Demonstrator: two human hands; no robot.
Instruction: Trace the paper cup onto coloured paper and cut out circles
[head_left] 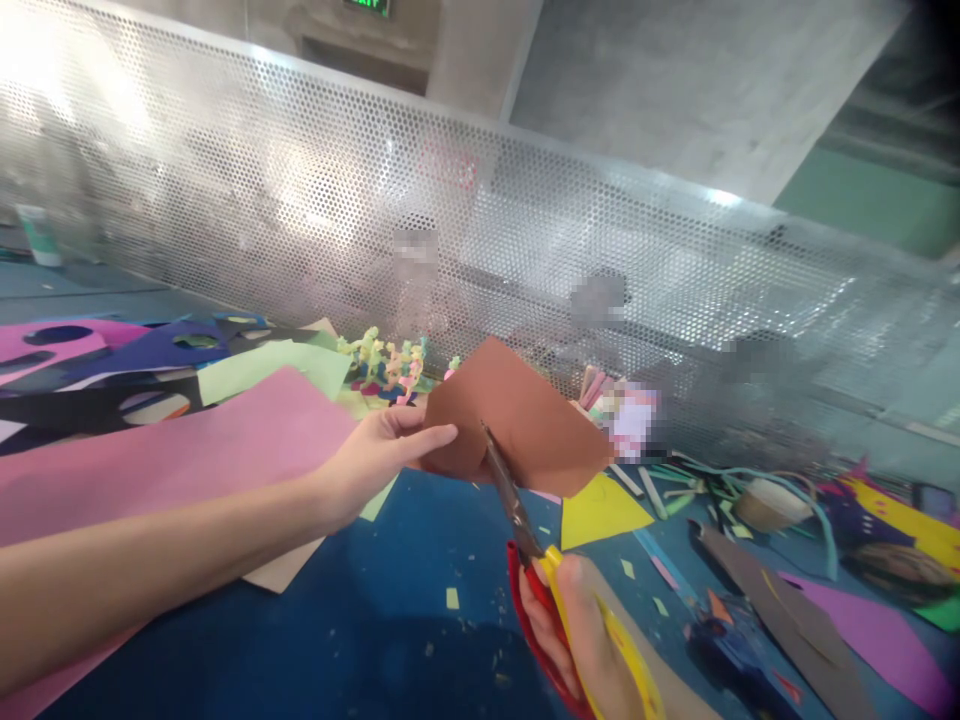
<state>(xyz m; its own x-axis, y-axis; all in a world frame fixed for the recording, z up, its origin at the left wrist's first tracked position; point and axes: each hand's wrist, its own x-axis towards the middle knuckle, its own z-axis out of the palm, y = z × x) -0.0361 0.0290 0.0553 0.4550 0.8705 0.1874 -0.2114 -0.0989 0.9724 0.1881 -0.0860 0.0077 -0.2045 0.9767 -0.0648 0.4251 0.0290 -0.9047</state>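
Observation:
A brown sheet of craft paper (540,420) is held up over the table, pinched at its left corner by my left hand (379,455), the thumb lying on its near face. My right hand (574,620) grips a pair of scissors (517,510) with red and yellow handles. Their blades point up and away, and the tips overlap the lower middle of the brown sheet. The lower edge of the sheet meets the blades, though how far any cut runs is hard to see.
Pink paper (247,470) covers the left of the blue table (360,630). Small figures (394,365) stand behind. Yellow paper (604,512), a tape roll (772,503) and a dark blue tool (739,655) lie on the right. A perforated metal screen (300,190) rises at the back.

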